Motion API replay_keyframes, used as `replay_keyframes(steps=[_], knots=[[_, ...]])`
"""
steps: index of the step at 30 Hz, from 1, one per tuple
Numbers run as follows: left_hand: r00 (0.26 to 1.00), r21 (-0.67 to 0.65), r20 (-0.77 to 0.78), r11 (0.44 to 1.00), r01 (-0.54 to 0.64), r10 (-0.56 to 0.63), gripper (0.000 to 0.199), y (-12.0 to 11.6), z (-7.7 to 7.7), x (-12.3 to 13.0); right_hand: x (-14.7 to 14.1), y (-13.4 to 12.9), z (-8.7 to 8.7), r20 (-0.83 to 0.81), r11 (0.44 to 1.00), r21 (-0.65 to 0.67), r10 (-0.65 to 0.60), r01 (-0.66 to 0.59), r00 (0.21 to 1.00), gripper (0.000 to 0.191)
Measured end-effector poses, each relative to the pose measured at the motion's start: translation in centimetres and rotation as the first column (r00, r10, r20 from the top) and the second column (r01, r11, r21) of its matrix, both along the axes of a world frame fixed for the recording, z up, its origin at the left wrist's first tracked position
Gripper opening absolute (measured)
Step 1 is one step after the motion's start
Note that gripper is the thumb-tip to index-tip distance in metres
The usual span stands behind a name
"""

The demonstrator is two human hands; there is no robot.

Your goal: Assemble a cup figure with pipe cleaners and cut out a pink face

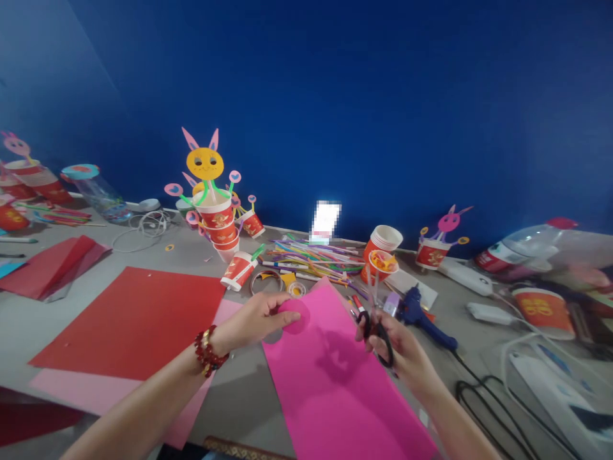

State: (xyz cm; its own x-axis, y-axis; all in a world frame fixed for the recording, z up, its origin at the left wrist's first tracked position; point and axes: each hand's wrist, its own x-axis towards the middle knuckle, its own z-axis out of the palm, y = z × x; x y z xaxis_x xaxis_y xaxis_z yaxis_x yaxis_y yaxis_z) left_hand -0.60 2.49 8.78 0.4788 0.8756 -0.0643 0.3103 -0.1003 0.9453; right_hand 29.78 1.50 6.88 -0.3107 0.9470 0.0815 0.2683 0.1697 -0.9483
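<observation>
My left hand [272, 317], with a beaded bracelet [209, 351] at the wrist, pinches a round pink paper disc [297, 319] between thumb and fingers. Beneath the disc lies a large magenta paper sheet [330, 377], its far corner pointing at the wall. In my right hand [395, 342] is a pair of scissors [378, 326] with black handles, held over the sheet's right edge. The blades point up and away, apart from the disc; whether they are parted is hard to make out. Both hands cast a shadow on the sheet.
Left lies red paper [138, 319] over pale pink sheets. Behind stand stacked cups with a yellow bunny figure [205, 163], pipe cleaners [311, 255], and a tape roll [297, 290]. On the right are a blue glue gun [426, 319], its cord, a plastic bottle [527, 246] and cups.
</observation>
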Motion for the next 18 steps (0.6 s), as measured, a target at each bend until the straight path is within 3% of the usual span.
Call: replay_keyframes(steps=[4,9,15,18], knots=[[0.989,0.153,-0.142,0.986,0.07,-0.049,0.025,-1.4,-1.5,-0.3,2.3,-1.7,-2.4,0.106,0.969,0.027,-0.247,0.246,0.963,0.036],[0.948,0.232,-0.308,0.959,0.161,-0.084,0.019,-3.9,-4.2,-0.3,4.3,-3.9,-4.8,0.364,0.954,0.115,-0.301,0.278,0.881,0.031],[0.935,0.341,-0.354,0.928,0.152,-0.023,0.015,-4.7,-5.2,0.0,3.2,-4.7,-3.8,0.561,0.937,0.226,-0.348,0.266,0.751,0.031],[0.937,0.359,-0.348,0.921,0.15,-0.017,0.012,-4.6,-5.3,0.2,2.0,-4.2,-3.2,0.589,0.946,0.213,-0.325,0.245,0.74,0.028]])
